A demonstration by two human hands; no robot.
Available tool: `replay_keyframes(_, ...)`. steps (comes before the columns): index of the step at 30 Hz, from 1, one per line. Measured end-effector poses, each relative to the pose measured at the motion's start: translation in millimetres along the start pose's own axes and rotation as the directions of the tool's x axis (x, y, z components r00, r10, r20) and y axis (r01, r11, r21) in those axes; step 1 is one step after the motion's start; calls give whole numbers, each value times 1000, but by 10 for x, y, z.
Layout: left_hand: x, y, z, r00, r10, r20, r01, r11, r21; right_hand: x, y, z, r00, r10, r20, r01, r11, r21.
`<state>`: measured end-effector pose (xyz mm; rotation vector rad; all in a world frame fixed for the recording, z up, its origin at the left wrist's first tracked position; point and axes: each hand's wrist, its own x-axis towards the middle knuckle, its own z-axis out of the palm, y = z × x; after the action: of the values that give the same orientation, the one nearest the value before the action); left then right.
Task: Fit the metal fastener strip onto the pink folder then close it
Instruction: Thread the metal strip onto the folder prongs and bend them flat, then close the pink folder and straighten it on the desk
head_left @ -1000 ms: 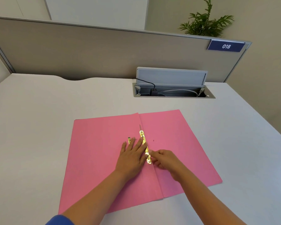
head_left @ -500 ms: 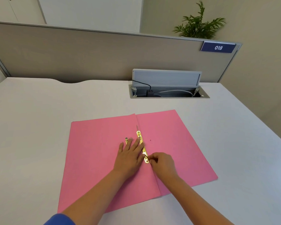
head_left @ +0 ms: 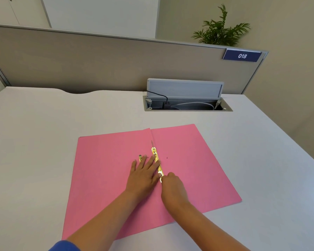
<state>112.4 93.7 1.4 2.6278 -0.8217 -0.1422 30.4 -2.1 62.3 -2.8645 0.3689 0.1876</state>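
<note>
The pink folder [head_left: 116, 178] lies open on our tabletop [head_left: 43, 133]; the brass fastener strip [head_left: 156, 158] runs along its fold, pointing away from us. Our left hand [head_left: 143, 175] presses flat beside it, while our right hand [head_left: 172, 185] pinches its near end, nearer.

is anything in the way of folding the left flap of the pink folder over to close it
Yes. The left hand lies flat on the left flap of the pink folder, and a small brass piece sits loose by its fingertips. The right hand is at the near end of the fastener strip along the crease.
</note>
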Motion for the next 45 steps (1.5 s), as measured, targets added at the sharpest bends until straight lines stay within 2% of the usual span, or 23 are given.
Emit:
replay_keyframes(2,7,-2,-2,1000,-2,5,2,1000,3,-66,-62,-9,985,-78,-156,57,990,-132)
replay_keyframes(4,13,-1,-3,1000,-3,8,3,1000,2,-138,-125,14,974,-149,-169,104,963,-250)
replay_keyframes(6,12,2,-1,1000,-2,7,2,1000,-2,-156,-119,118,967,-157,-201,100,959,-266)
replay_keyframes(9,9,7,1,1000,-4,4,4,1000,-1,-215,-63,200,950,-218,-223,122,918,-378)
replay_keyframes(12,5,3,3,1000,-4,2,4,1000,4,-248,31,263,942,-244,-231,139,909,-392)
replay_keyframes(18,-6,-3,14,1000,1,-6,-1,1000,15,-274,204,295,947,-236,-219,169,944,-285)
replay_keyframes(21,-21,-6,6,1000,12,-8,-12,1000,3,-313,325,303,940,-246,-239,214,965,-153)
replay_keyframes(24,-50,9,-59,998,22,-52,-29,991,-133,-359,409,296,934,-227,-274,236,972,-1)
replay_keyframes(27,-139,42,-195,975,-52,-216,-20,947,-321,-347,426,331,948,-194,-250,220,973,77)
replay_keyframes(30,-254,-48,-349,895,-218,-388,78,935,-345,-328,439,356,955,-183,-235,219,966,139)
replay_keyframes(32,-343,-196,-455,818,-398,-415,273,904,-330,-315,456,367,954,-179,-241,220,963,154)
replay_keyframes(34,-447,-374,-568,694,-624,-359,544,781,-307,-300,471,382,951,-181,-251,225,961,159)
replay_keyframes(36,-544,-516,-666,573,-773,-272,715,634,-295,-282,487,408,948,-178,-265,223,963,152)
replay_keyframes(39,-646,-615,-728,498,-840,-215,790,541,-287,-284,506,443,941,-187,-282,234,962,143)
replay_keyframes(43,-668,-769,-847,392,-903,-174,800,428,-421,-276,513,457,937,-198,-286,244,960,134)
replay_keyframes(45,-671,-865,-906,373,-920,-125,790,385,-478,-268,527,462,940,-198,-280,241,962,130)
